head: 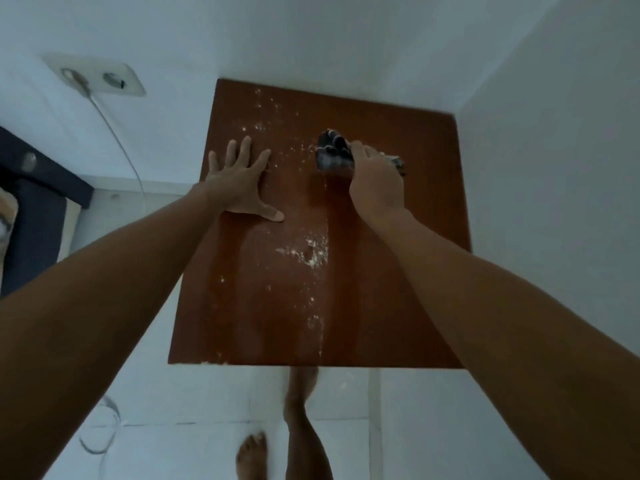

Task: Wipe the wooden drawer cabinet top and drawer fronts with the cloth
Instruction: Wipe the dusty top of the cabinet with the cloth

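Note:
I look straight down on the reddish-brown wooden cabinet top [277,306], which stands in a corner between two white walls. White dust and powder streaks lie across its middle and far left. My left hand [242,181] rests flat on the far left part of the top, fingers spread. My right hand [375,181] grips a dark, dusty cloth [332,154] pressed on the far right part of the top. The drawer fronts are hidden below the top.
A wall socket [100,77] with a white cable [117,133] plugged in is on the left wall. A dark bed edge [31,209] lies at the far left. My bare feet [252,455] stand on white floor tiles in front of the cabinet.

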